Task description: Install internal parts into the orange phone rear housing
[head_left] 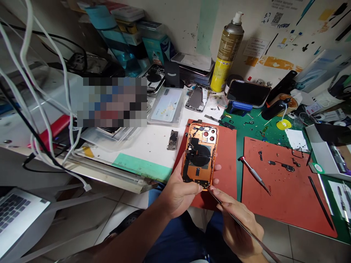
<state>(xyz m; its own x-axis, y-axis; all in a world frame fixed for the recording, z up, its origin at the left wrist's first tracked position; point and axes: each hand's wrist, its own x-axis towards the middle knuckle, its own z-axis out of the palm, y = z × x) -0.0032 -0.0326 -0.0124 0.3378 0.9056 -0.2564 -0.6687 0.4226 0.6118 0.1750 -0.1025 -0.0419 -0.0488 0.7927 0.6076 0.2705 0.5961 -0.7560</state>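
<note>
My left hand (178,191) is closed around the lower part of an orange phone housing (202,146), tilted up toward me above the red mat. Inside the housing show a round black coil, black flex cables and camera openings at its upper right. My left thumb presses near the bottom edge. In my right hand (241,223) is a long thin dark tool, which looks like tweezers (236,219). Its tip meets the housing's bottom edge beside my left thumb; what it touches there is too small to make out.
A screwdriver (255,176) and small phone parts lie on the right red mat (274,201). A circuit board (172,140) rests on the white table left of the housing. Behind stand a spray can (226,54) and a propped phone (248,92). White cables (38,95) hang at left.
</note>
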